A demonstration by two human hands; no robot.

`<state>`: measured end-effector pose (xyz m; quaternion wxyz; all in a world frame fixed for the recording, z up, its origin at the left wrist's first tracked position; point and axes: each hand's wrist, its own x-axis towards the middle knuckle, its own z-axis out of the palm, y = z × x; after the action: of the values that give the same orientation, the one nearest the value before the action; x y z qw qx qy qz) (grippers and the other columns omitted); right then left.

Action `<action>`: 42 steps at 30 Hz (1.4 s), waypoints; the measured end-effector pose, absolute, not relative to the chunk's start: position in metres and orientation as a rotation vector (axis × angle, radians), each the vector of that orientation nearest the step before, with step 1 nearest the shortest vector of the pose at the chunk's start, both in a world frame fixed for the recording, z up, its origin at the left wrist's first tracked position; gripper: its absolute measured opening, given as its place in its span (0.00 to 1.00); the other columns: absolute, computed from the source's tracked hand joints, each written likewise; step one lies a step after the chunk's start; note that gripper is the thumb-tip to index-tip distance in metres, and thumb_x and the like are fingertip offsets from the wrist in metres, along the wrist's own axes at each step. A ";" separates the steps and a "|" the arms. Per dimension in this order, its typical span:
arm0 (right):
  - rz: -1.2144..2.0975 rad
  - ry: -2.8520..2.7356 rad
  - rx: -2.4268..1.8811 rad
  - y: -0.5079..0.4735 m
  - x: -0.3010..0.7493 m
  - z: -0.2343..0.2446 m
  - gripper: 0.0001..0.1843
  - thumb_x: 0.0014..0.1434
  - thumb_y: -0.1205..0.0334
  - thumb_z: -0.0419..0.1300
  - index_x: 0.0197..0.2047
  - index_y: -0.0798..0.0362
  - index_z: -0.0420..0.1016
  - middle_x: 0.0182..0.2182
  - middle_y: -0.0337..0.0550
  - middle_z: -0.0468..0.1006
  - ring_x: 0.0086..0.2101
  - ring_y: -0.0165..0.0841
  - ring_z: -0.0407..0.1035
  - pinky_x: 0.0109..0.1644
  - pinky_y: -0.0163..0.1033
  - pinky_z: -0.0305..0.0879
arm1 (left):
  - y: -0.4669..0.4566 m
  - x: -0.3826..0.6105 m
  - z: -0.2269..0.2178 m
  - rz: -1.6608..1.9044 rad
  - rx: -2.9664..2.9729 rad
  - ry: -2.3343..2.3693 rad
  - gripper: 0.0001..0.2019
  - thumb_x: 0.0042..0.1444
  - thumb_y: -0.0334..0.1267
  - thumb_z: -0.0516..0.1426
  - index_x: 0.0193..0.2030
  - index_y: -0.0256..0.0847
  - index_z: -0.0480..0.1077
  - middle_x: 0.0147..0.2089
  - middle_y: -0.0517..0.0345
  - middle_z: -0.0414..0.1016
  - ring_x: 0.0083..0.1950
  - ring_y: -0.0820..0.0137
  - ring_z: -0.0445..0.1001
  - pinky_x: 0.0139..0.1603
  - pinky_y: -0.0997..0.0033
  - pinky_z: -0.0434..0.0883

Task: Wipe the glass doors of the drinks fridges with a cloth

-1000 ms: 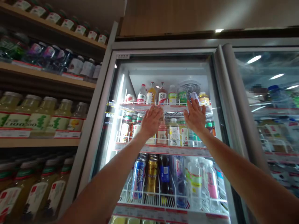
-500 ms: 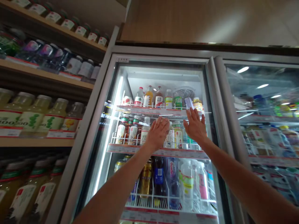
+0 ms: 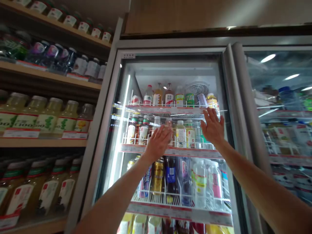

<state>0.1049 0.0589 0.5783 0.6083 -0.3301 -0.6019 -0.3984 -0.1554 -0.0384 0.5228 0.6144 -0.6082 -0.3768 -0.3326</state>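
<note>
My left hand (image 3: pixel 158 143) extends flat, fingers close together; my right hand (image 3: pixel 213 126) is spread. Directly before both stands the glass door (image 3: pixel 175 69), contact unclear; bottles (image 3: pixel 180 135) show beyond.

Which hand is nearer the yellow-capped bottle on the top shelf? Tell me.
Right: the right hand appears just below the bottle; the left hand is lower, farther left.

On the right, a jar (image 3: pixel 212 101) is showing yellow; a can (image 3: pixel 158 177) is gleaming gold; on the left, yellowish bottles (image 3: pixel 50 113) are wearing green-grape prints.
</note>
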 end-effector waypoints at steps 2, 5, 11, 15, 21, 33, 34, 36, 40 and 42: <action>-0.917 -1.394 -0.761 0.059 0.106 0.579 0.28 0.64 0.55 0.40 0.65 0.54 0.52 0.64 0.49 0.53 0.64 0.41 0.44 0.63 0.59 0.42 | -0.047 -0.178 0.522 -0.757 -1.398 -0.878 0.20 0.61 0.36 0.44 0.60 0.41 0.60 0.64 0.54 0.59 0.69 0.63 0.45 0.66 0.55 0.54; -0.916 -1.394 -0.773 0.059 0.107 0.580 0.28 0.64 0.55 0.40 0.64 0.55 0.53 0.64 0.49 0.53 0.64 0.40 0.44 0.64 0.58 0.41 | -0.066 -0.229 0.537 -1.074 -1.102 -1.042 0.21 0.62 0.37 0.42 0.59 0.33 0.60 0.63 0.43 0.60 0.68 0.61 0.50 0.67 0.50 0.52; -0.851 -1.339 -0.789 0.052 0.089 0.568 0.28 0.63 0.55 0.41 0.64 0.55 0.53 0.64 0.51 0.53 0.63 0.43 0.46 0.63 0.60 0.42 | -0.052 -0.191 0.524 -1.130 -1.122 -1.051 0.21 0.61 0.36 0.43 0.60 0.37 0.59 0.64 0.47 0.59 0.69 0.61 0.46 0.66 0.51 0.52; -0.874 -1.384 -0.725 0.041 0.065 0.544 0.27 0.64 0.55 0.40 0.64 0.54 0.54 0.64 0.51 0.54 0.63 0.42 0.46 0.63 0.59 0.41 | -0.038 -0.163 0.505 -0.866 -1.353 -0.885 0.22 0.60 0.34 0.45 0.61 0.40 0.58 0.65 0.54 0.58 0.70 0.62 0.43 0.66 0.54 0.55; -0.881 -1.410 -0.757 0.039 0.056 0.533 0.26 0.63 0.56 0.41 0.63 0.54 0.55 0.64 0.49 0.54 0.64 0.40 0.45 0.64 0.58 0.40 | -0.062 -0.238 0.520 -1.251 -1.004 -0.919 0.22 0.61 0.37 0.44 0.61 0.33 0.58 0.64 0.42 0.56 0.68 0.59 0.48 0.67 0.48 0.49; -0.865 -1.401 -0.684 0.042 0.059 0.533 0.27 0.63 0.57 0.42 0.65 0.50 0.51 0.64 0.46 0.54 0.64 0.39 0.45 0.64 0.56 0.39 | -0.054 -0.210 0.478 -0.995 -1.255 -0.857 0.23 0.60 0.36 0.47 0.63 0.38 0.55 0.65 0.49 0.57 0.69 0.61 0.44 0.66 0.53 0.53; -0.862 -1.396 -0.683 0.042 0.059 0.533 0.27 0.63 0.57 0.42 0.65 0.50 0.51 0.64 0.45 0.54 0.64 0.39 0.45 0.64 0.56 0.39 | -0.059 -0.227 0.483 -1.091 -1.151 -0.890 0.23 0.61 0.36 0.46 0.63 0.37 0.55 0.65 0.47 0.56 0.69 0.60 0.45 0.67 0.52 0.52; -0.857 -1.390 -0.697 0.041 0.058 0.533 0.27 0.62 0.58 0.42 0.64 0.51 0.52 0.64 0.46 0.55 0.64 0.39 0.45 0.64 0.56 0.39 | -0.066 -0.245 0.490 -1.237 -0.987 -0.961 0.23 0.61 0.36 0.46 0.63 0.35 0.55 0.66 0.43 0.54 0.68 0.59 0.47 0.67 0.49 0.49; -0.848 -1.401 -0.730 0.039 0.058 0.532 0.26 0.62 0.59 0.43 0.63 0.52 0.55 0.63 0.47 0.56 0.63 0.39 0.45 0.64 0.56 0.40 | -0.059 -0.204 0.475 -1.150 -1.114 -0.933 0.23 0.61 0.34 0.45 0.64 0.37 0.54 0.65 0.46 0.56 0.69 0.60 0.46 0.66 0.49 0.52; -0.841 -1.407 -0.718 0.039 0.060 0.533 0.26 0.62 0.59 0.43 0.63 0.52 0.56 0.63 0.46 0.56 0.63 0.39 0.46 0.64 0.56 0.41 | -0.052 -0.176 0.459 -0.914 -1.343 -0.858 0.23 0.60 0.33 0.46 0.64 0.40 0.54 0.64 0.51 0.58 0.69 0.61 0.44 0.65 0.52 0.55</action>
<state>0.0596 0.0391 0.5328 0.6258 -0.3131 -0.6132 -0.3666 -0.1760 -0.0522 0.4589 0.6072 -0.5808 -0.3711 -0.3953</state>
